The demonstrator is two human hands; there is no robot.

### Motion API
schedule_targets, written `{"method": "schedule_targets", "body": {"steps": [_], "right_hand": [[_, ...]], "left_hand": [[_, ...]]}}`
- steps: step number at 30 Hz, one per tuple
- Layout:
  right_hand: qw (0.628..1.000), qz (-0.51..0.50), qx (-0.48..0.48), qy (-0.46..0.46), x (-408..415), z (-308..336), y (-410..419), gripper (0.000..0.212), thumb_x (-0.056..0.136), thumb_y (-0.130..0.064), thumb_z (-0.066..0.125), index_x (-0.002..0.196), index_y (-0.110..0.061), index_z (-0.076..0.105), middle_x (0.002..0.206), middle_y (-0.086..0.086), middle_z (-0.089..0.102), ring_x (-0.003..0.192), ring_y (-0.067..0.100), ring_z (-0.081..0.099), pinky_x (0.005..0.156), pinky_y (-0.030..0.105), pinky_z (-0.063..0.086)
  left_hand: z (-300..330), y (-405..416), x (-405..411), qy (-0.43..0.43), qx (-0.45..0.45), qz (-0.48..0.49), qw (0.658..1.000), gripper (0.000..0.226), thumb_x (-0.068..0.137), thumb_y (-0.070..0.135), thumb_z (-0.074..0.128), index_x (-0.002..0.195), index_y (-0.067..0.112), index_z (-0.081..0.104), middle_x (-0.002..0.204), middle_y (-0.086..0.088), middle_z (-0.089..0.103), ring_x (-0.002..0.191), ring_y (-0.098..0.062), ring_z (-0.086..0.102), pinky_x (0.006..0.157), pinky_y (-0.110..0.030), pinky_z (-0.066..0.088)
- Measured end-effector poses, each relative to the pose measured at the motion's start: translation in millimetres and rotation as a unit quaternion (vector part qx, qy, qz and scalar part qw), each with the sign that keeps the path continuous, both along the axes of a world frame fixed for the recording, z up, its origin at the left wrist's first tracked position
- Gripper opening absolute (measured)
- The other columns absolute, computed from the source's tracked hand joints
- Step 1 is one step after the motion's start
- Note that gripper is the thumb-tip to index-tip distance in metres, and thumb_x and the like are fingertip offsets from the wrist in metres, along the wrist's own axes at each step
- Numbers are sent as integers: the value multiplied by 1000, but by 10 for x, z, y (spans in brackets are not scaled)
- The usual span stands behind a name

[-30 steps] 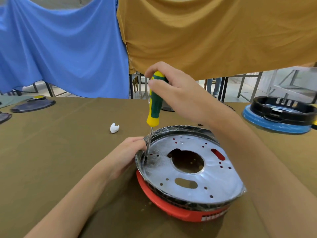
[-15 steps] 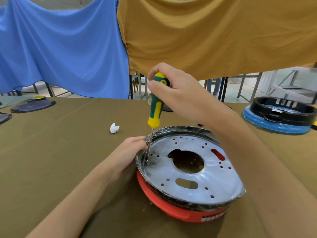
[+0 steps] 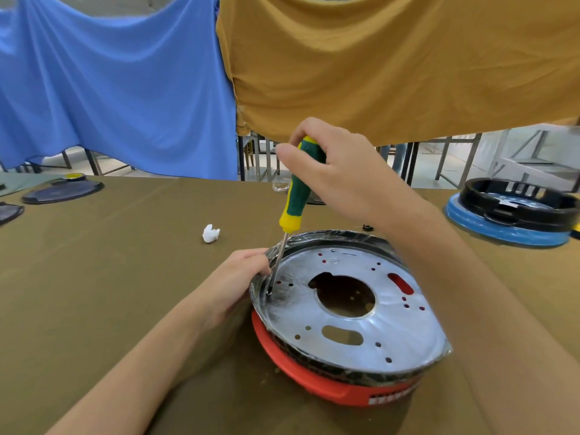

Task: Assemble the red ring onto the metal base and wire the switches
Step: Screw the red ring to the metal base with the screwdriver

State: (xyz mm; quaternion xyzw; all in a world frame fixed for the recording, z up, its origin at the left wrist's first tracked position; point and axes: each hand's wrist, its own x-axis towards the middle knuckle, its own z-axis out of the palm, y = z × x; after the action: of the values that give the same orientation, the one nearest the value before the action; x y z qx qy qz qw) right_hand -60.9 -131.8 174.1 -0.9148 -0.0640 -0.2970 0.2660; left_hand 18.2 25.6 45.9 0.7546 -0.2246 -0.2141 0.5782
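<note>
A round metal base (image 3: pixel 351 334) with a large centre hole lies upside down on the red ring (image 3: pixel 329 387), near the table's front. My right hand (image 3: pixel 339 171) grips the top of a green and yellow screwdriver (image 3: pixel 296 193). Its shaft slants down to a screw spot at the base's left side. My left hand (image 3: pixel 238 277) holds the base's left rim, fingers curled over the edge right beside the screwdriver tip. No switches or wires show.
A small white plastic part (image 3: pixel 211 233) lies on the olive table cloth (image 3: pixel 110 277) to the left. A black ring on a blue disc (image 3: pixel 514 211) stands at the far right. Dark flat plates (image 3: pixel 62 191) sit far left. Blue and ochre cloths hang behind.
My right hand has shifted slightly on the screwdriver handle, as in turning it. The tip stays at the same spot, and my left hand keeps its hold on the rim.
</note>
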Motion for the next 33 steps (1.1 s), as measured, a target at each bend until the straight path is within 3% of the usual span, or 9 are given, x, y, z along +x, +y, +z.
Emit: {"method": "schedule_targets", "body": {"steps": [5, 9, 14, 19, 22, 25, 28, 30, 33], "right_hand": [[985, 145, 59, 79, -71, 85, -123, 19, 95, -20, 63, 114, -17, 60, 84, 1, 57, 67, 13, 51, 65, 27, 44], [994, 94, 27, 39, -72, 76, -88, 24, 90, -36, 70, 101, -15, 63, 80, -4, 59, 78, 24, 60, 77, 48, 55], [998, 22, -7, -56, -24, -32, 84, 38, 92, -45, 64, 91, -7, 57, 67, 2, 52, 60, 19, 46, 60, 37, 45], [986, 130, 65, 76, -57, 63, -59, 19, 97, -26, 58, 115, -20, 58, 85, 6, 55, 63, 6, 46, 59, 21, 40], [976, 183, 91, 75, -88, 77, -119, 18, 96, -20, 64, 113, -13, 61, 80, 5, 52, 60, 4, 48, 55, 14, 41], [990, 131, 42, 27, -53, 57, -73, 26, 91, -33, 71, 102, -11, 62, 73, -3, 52, 63, 8, 47, 61, 30, 46], [996, 20, 35, -80, 19, -84, 99, 39, 90, -40, 69, 88, -5, 54, 68, 9, 54, 63, 27, 48, 63, 43, 47], [991, -14, 37, -129, 46, -171, 208, 44, 93, -42, 65, 84, -2, 49, 66, 14, 53, 65, 34, 48, 60, 44, 43], [995, 35, 68, -65, 49, -122, 161, 36, 99, -41, 56, 97, -5, 56, 71, 10, 55, 66, 26, 52, 59, 37, 41]], "left_hand": [[12, -3, -7, -2, 4, 6, 1000, 34, 83, -1, 37, 107, -11, 59, 88, -12, 62, 82, -23, 53, 78, -36, 39], [7, -5, -8, -7, 9, 11, 1000, 29, 83, -1, 36, 103, -15, 53, 85, -12, 55, 79, -22, 47, 75, -35, 35], [4, -1, -1, -9, 2, 1, 1000, 28, 84, -2, 37, 100, -11, 58, 84, -8, 62, 78, -19, 55, 73, -32, 42], [15, -5, -5, -8, -1, 2, 1000, 29, 84, -2, 37, 101, -12, 57, 86, -9, 62, 79, -20, 55, 75, -34, 41], [11, -2, 5, -4, 0, 2, 1000, 29, 84, -1, 37, 104, -16, 53, 89, -12, 60, 83, -22, 55, 80, -37, 40], [9, -7, 4, -1, 3, 4, 1000, 26, 84, -1, 38, 100, -16, 51, 88, -11, 59, 82, -20, 54, 80, -37, 38], [8, -12, 1, 3, 2, 4, 1000, 26, 83, -1, 38, 100, -16, 51, 88, -11, 56, 83, -22, 51, 80, -38, 36], [6, -6, 4, 4, 2, 4, 1000, 26, 83, -1, 38, 100, -17, 51, 88, -11, 57, 82, -22, 51, 80, -38, 36], [4, -4, -2, 1, 0, -2, 1000, 26, 84, -1, 39, 100, -16, 51, 88, -11, 58, 82, -21, 53, 81, -37, 38]]}}
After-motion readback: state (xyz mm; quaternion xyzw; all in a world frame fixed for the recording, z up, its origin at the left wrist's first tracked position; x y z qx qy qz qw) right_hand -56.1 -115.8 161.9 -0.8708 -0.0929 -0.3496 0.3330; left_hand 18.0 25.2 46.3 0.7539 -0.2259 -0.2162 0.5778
